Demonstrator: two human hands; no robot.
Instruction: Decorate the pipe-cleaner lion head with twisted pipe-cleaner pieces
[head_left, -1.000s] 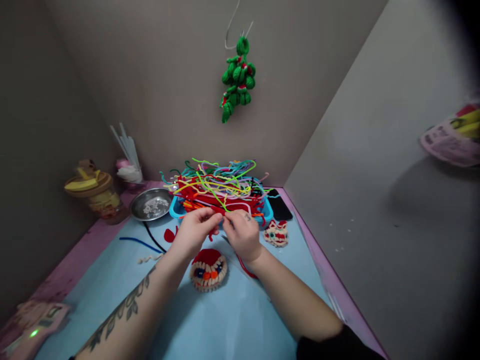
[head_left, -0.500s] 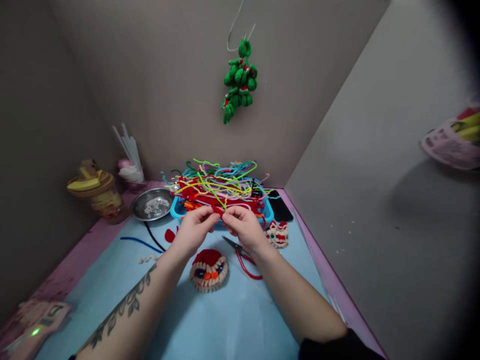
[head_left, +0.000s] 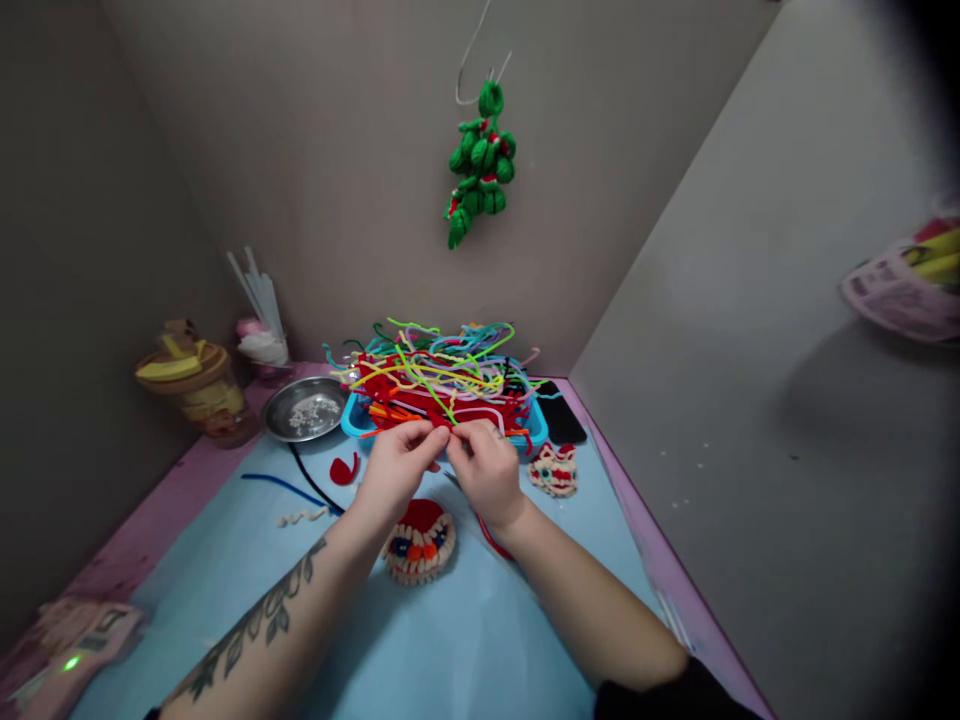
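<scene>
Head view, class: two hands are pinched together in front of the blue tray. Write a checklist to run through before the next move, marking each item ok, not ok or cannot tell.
1. Left hand and right hand meet at the fingertips: ok.
2. What they pinch is in plain sight: cannot tell, the fingers hide it.
3. Red-handled tool close by: ok, partly under the right wrist.
4. Round red-capped face lies flat on the blue mat: ok.
5. All pipe cleaners inside the blue tray: not ok, a blue strand lies on the mat.
</scene>
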